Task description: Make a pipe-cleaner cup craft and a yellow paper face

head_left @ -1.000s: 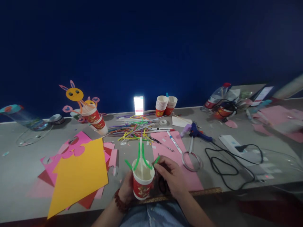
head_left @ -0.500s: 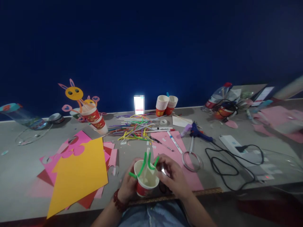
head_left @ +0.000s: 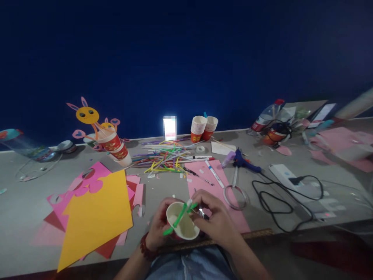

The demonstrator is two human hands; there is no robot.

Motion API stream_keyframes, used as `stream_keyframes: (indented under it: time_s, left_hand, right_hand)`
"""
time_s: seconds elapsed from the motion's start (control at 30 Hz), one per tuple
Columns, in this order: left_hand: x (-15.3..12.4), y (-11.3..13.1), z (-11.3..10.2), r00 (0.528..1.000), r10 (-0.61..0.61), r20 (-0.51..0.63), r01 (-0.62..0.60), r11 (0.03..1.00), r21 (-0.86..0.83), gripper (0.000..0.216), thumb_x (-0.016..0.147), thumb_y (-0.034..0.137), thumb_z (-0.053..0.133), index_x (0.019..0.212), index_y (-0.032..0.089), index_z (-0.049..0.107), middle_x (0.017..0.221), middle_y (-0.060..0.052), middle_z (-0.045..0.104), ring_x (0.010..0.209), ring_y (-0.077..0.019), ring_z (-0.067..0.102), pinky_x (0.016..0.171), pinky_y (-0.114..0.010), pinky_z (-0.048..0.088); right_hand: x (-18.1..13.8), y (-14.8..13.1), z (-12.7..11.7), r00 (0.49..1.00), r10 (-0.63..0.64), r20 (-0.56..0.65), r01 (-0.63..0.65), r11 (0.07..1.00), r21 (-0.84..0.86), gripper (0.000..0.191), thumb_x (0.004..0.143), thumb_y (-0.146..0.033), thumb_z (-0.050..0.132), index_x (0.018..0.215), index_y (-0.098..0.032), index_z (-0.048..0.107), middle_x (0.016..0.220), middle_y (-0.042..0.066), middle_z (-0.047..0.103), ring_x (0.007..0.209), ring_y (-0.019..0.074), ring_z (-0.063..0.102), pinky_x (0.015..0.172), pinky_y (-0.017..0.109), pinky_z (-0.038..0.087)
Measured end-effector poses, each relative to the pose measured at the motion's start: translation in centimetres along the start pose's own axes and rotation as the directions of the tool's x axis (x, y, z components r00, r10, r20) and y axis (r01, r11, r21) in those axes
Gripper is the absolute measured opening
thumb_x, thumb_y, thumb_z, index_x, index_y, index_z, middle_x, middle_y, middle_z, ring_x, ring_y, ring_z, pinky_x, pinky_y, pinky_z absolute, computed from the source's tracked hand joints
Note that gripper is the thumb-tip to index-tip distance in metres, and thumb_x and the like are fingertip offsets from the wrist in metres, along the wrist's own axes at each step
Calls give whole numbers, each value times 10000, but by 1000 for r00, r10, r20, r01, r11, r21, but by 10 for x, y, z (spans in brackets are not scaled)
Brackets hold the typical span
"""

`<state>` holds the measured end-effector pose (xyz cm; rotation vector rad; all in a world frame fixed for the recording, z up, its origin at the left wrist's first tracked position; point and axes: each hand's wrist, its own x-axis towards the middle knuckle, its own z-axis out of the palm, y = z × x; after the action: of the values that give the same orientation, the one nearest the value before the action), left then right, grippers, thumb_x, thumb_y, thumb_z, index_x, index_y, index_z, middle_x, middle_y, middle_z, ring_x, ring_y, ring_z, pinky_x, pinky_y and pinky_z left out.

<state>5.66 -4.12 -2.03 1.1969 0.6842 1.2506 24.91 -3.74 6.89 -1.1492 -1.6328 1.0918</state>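
Observation:
My left hand (head_left: 159, 224) grips a red and white paper cup (head_left: 183, 228) at the near table edge, tilted with its mouth toward me. Green and white straws (head_left: 180, 214) stick out of the cup and lie across its mouth. My right hand (head_left: 215, 217) rests against the cup's right rim, fingers pinched on the straw ends, with something small and shiny (head_left: 201, 212) between them.
Yellow and pink paper sheets (head_left: 99, 212) lie at the left. A pile of coloured straws (head_left: 166, 158), stacked cups (head_left: 203, 128), pens, a blue glue gun (head_left: 244, 162), a tape ring (head_left: 235, 196) and a black cable (head_left: 279, 198) spread behind. A rabbit cup craft (head_left: 106, 134) stands back left.
The cup has tipped from upright toward me, so its mouth now faces the camera. The straws have folded down across it, and my right hand has closed in on the rim.

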Motion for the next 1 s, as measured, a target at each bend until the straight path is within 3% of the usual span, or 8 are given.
stream_keyframes:
  time_s: [0.2, 0.37, 0.63, 1.0]
  left_hand:
    - [-3, -4, -3, 999, -3, -48, 4, 1000, 31, 586, 724, 662, 760, 1057, 186, 678, 1019, -94, 689, 875, -236, 646, 783, -329, 543]
    - [-1, -4, -3, 997, 73, -18, -72, 997, 27, 577, 767, 652, 731, 1078, 168, 676, 1023, -111, 696, 882, -239, 656, 778, -328, 549]
    - [2, 2, 0, 995, 97, -14, -96, 995, 36, 560, 780, 651, 721, 1086, 184, 672, 1041, -104, 694, 916, -247, 660, 805, -333, 542]
    - [10, 7, 6, 960, 273, 61, -273, 962, -4, 531, 776, 618, 746, 1124, 228, 654, 1019, -85, 701, 924, -250, 671, 807, -342, 550]
  right_hand:
    - [2, -4, 1, 999, -40, -28, 41, 999, 28, 111, 791, -185, 650, 730, -210, 561, 739, 4, 588, 689, 164, 566, 623, 270, 440]
    - [0, -5, 2, 999, -19, -40, 21, 999, 32, 147, 830, -222, 654, 720, -211, 557, 738, 12, 611, 706, 177, 590, 650, 280, 454]
    - [-4, 1, 5, 994, -77, -72, 70, 994, -89, 95, 843, -152, 591, 775, -218, 583, 774, 12, 632, 736, 177, 601, 680, 278, 456]
    - [-6, -7, 3, 986, -141, -91, 129, 983, -134, 62, 823, -164, 632, 793, -209, 602, 766, 5, 639, 706, 157, 596, 637, 245, 444]
